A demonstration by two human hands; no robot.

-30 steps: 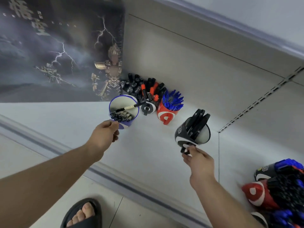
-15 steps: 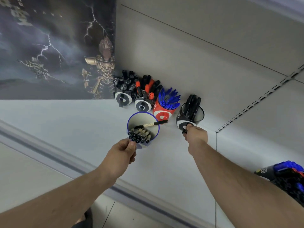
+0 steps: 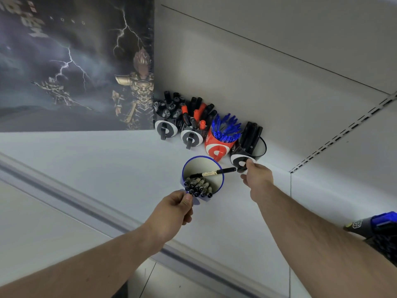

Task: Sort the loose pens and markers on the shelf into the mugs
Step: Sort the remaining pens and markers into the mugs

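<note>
Left hand (image 3: 171,209) pinches the handle of the blue-rimmed mug (image 3: 203,177), thumb and curled fingers closed on it at the mug's near side; the mug sits on the white shelf (image 3: 86,168) just beyond the knuckles, out from the back wall and nearer the front edge than the other mugs. Inside it, a bundle of dark-capped pens (image 3: 198,186) leans against the near wall, and one cream-barrelled marker (image 3: 212,173) lies across the rim, its black tip poking over the right side toward the right hand (image 3: 256,179). Right hand grips the handle of the black mug (image 3: 247,151), fingers curled round it; this mug stands at the right end of the row against the shelf's back wall and holds tall black markers (image 3: 251,136). Immediately left of it, touching or nearly so, a red mug (image 3: 217,147) packed with blue pens (image 3: 225,127); then a second black mug (image 3: 191,136) with mixed orange and black markers (image 3: 196,117); then a third black mug (image 3: 166,127) in the shelf's back left corner, full of black caps. A dark lightning poster (image 3: 75,61) covers the left wall. At the right edge of view, part of another mug with blue pens (image 3: 380,224) shows.
</note>
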